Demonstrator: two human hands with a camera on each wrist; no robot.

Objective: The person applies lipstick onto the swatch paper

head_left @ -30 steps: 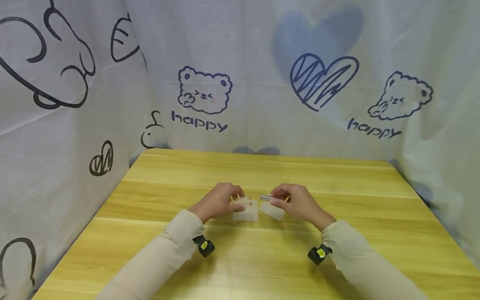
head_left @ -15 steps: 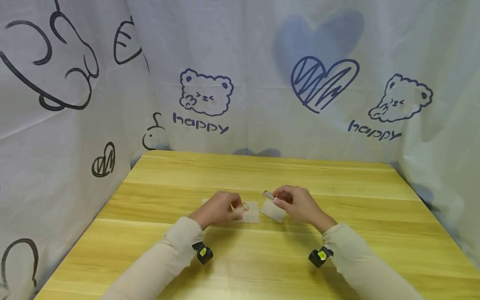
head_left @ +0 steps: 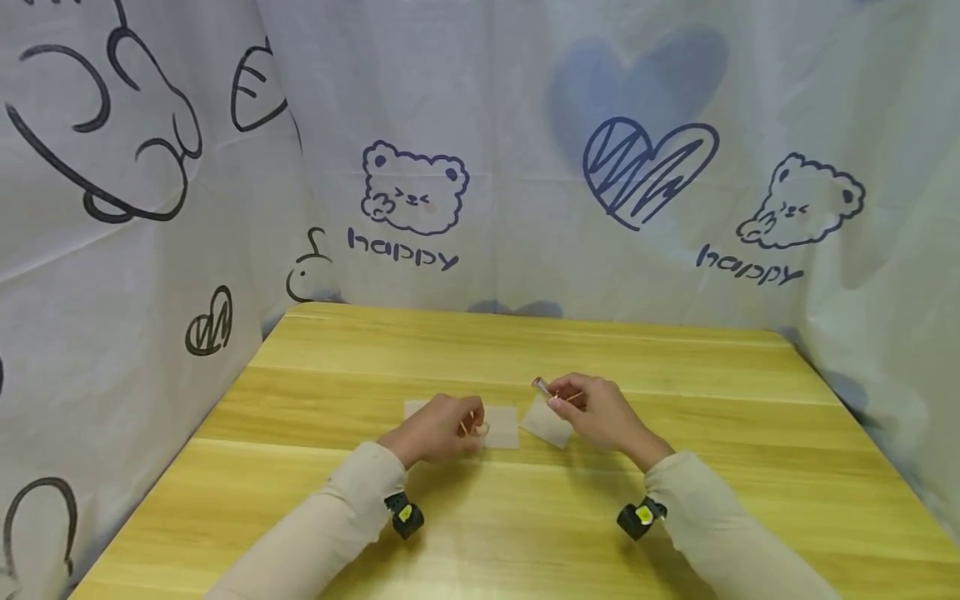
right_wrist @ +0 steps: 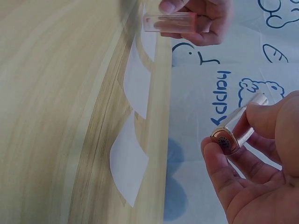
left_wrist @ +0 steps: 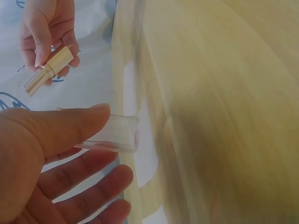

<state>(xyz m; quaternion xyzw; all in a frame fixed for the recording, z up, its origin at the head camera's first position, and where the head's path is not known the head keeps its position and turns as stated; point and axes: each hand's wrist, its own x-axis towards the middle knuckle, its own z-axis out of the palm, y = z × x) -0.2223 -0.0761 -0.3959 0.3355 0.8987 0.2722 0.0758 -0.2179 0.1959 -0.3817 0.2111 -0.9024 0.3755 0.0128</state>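
Note:
Between the thumb and fingers of my left hand [head_left: 438, 425] is a clear, rectangular lipstick cap [left_wrist: 119, 133], its tip pointing away from the palm. My right hand [head_left: 596, 408] pinches a gold lipstick tube [right_wrist: 233, 123], tilted, with its patterned end turned to the right wrist camera. In the left wrist view, a clear narrower section sticks out from the tube's other end. Cap and tube are apart, both held above the table. Small white papers lie beneath: one piece [head_left: 501, 427] by my left hand, another [head_left: 547, 422] set at an angle under my right.
The wooden table [head_left: 525, 517] stretches around both hands. White cloth [head_left: 517, 208] with drawn bears and hearts hangs behind it and at the sides. More white paper [head_left: 415, 407] shows left of my left hand. Each wrist carries a small black camera.
My left hand has drawn the cap slightly down and away from the tube, turning it. In my right hand the tube has tipped, its far end rising. The head view has shifted slightly.

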